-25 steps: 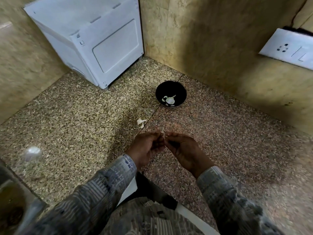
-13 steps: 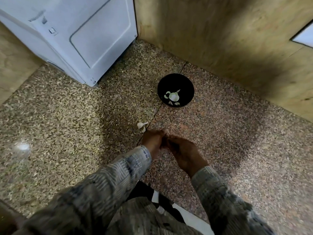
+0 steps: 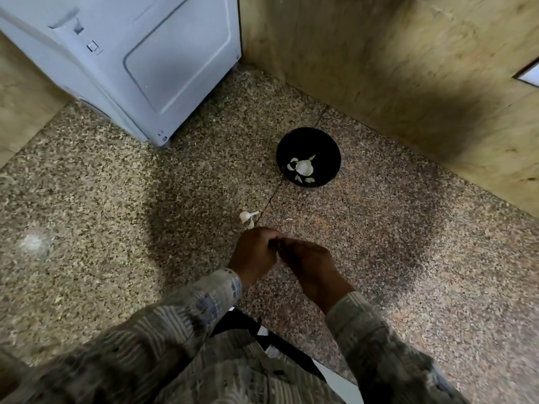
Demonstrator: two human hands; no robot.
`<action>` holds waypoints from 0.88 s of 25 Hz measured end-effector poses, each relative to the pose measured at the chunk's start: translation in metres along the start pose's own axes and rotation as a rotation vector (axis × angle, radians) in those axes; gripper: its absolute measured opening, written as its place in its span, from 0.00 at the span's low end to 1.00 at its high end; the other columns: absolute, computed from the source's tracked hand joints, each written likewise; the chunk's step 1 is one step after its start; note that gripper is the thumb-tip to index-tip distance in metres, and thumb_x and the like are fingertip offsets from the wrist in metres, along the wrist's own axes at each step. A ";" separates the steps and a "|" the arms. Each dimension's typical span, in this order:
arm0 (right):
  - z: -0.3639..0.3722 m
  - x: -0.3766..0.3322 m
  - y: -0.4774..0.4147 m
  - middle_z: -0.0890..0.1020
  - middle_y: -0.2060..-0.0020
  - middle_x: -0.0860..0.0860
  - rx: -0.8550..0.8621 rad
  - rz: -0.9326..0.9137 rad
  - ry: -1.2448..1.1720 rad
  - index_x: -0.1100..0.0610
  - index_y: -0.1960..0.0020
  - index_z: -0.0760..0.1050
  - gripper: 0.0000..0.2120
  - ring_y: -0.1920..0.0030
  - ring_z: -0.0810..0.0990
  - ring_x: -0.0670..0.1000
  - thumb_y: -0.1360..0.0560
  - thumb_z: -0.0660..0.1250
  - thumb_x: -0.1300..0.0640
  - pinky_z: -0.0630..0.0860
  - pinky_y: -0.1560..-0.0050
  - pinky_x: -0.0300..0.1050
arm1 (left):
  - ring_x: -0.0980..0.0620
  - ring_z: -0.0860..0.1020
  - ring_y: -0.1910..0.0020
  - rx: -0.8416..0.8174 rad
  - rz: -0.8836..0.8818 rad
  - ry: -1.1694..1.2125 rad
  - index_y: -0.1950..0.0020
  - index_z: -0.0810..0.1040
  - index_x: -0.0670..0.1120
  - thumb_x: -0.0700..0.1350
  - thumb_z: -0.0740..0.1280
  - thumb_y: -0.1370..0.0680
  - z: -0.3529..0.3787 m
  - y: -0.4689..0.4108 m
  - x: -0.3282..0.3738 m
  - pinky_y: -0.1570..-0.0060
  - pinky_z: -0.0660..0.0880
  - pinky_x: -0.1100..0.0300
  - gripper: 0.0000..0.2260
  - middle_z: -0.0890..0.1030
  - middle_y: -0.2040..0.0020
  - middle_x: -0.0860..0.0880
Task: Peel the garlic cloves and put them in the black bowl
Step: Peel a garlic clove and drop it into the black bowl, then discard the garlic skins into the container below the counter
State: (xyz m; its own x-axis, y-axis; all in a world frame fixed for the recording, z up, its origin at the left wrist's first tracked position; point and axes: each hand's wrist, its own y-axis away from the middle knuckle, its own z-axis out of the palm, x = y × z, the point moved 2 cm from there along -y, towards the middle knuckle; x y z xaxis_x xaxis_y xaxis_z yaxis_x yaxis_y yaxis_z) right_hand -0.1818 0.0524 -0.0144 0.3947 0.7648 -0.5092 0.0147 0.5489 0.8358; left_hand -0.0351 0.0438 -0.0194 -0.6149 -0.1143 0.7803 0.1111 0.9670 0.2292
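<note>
My left hand [image 3: 255, 250] and my right hand [image 3: 309, 265] meet fingertip to fingertip low over the speckled granite counter [image 3: 116, 214]. Their fingers curl round a small garlic clove, which is almost wholly hidden between them. The black bowl [image 3: 326, 147] sits beyond the hands near the wall corner. In it lie a pale garlic piece [image 3: 304, 168] and several small bits. A scrap of white garlic skin [image 3: 247, 217] lies on the counter just ahead of my left hand, and a smaller flake [image 3: 288, 219] lies to its right.
A white appliance [image 3: 140, 62] stands at the back left of the counter. Tan stone walls [image 3: 393, 68] close the back and right side. A white switch plate [image 3: 530, 75] shows at the right edge. My patterned sleeves [image 3: 186, 325] fill the foreground.
The view has tilted down and shifted, so the bowl and appliance sit differently in frame. My hands stay together on the clove, with small finger movements.
</note>
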 end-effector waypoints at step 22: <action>0.023 0.124 0.160 0.85 0.58 0.57 -0.810 0.311 0.440 0.66 0.51 0.78 0.09 0.60 0.87 0.48 0.23 0.62 0.76 0.83 0.58 0.39 | 0.46 0.85 0.57 0.932 -0.341 1.910 0.45 0.80 0.37 0.28 0.56 0.33 0.008 0.343 0.010 0.48 0.83 0.55 0.21 0.84 0.55 0.41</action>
State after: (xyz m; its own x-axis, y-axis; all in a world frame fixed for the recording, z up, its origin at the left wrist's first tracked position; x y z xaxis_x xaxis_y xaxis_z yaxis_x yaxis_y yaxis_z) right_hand -0.1095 0.2274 0.0612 -0.1071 0.8825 -0.4580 -0.7338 0.2407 0.6354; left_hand -0.0090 0.3763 0.0625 0.8724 0.2843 0.3976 -0.4855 0.5979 0.6379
